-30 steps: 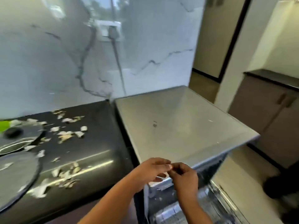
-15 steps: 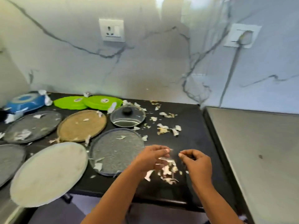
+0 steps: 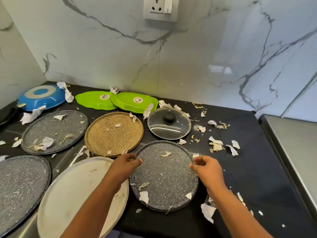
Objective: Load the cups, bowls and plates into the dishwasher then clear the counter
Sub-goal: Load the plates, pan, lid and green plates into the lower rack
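A grey speckled plate (image 3: pixel 164 176) lies on the black counter (image 3: pixel 253 169) right in front of me, with a few paper scraps on it. My left hand (image 3: pixel 127 163) curls its fingers over the plate's left rim. My right hand (image 3: pixel 205 169) pinches the right rim. The plate still rests flat on the counter. Around it lie a tan plate (image 3: pixel 114 133), a large cream plate (image 3: pixel 77 191), and two more grey speckled plates (image 3: pixel 54 131) (image 3: pixel 20 186).
Two green plates (image 3: pixel 96 100) (image 3: pixel 135 101) and an upturned blue pan (image 3: pixel 41 96) sit by the marble wall. A glass lid (image 3: pixel 169 123) lies behind the held plate. Torn paper scraps (image 3: pixel 216 146) litter the counter. The dishwasher's steel top (image 3: pixel 291 143) borders the right.
My view swung left from the dishwasher to the counter. Both hands, held together with pinched fingers before, have spread apart and come down onto the rims of the grey speckled plate.
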